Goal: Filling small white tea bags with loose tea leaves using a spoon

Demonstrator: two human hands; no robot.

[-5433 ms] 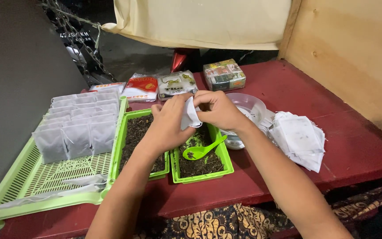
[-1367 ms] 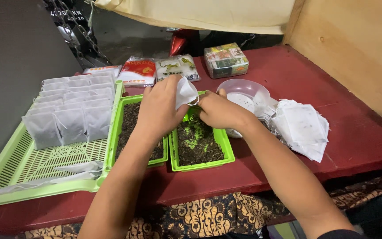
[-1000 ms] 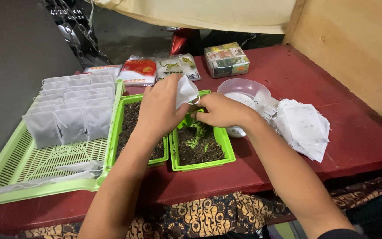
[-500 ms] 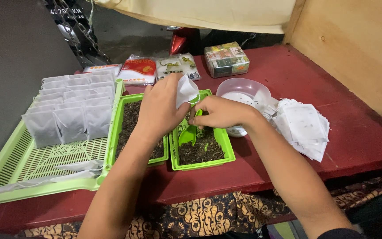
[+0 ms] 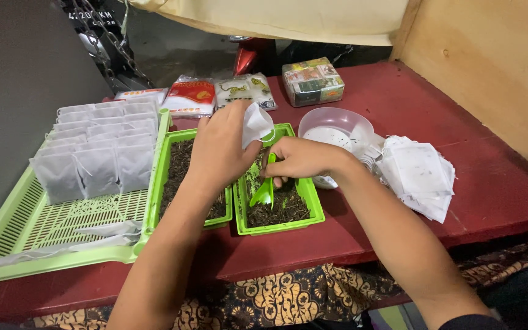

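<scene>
Scoop and bag over the tea tray

The right hand (image 5: 297, 160) grips a green scoop (image 5: 264, 191) in the tray (image 5: 279, 220) of dark leaves — the left hand (image 5: 221, 146) pinches a white bag (image 5: 255, 123) just above it. A bowl (image 5: 335, 128) sits beside.

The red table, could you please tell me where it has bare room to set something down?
The red table is bare between the patterned box and the wooden wall, and along its front edge. It is crowded around the two green trays of dark leaves.
</scene>
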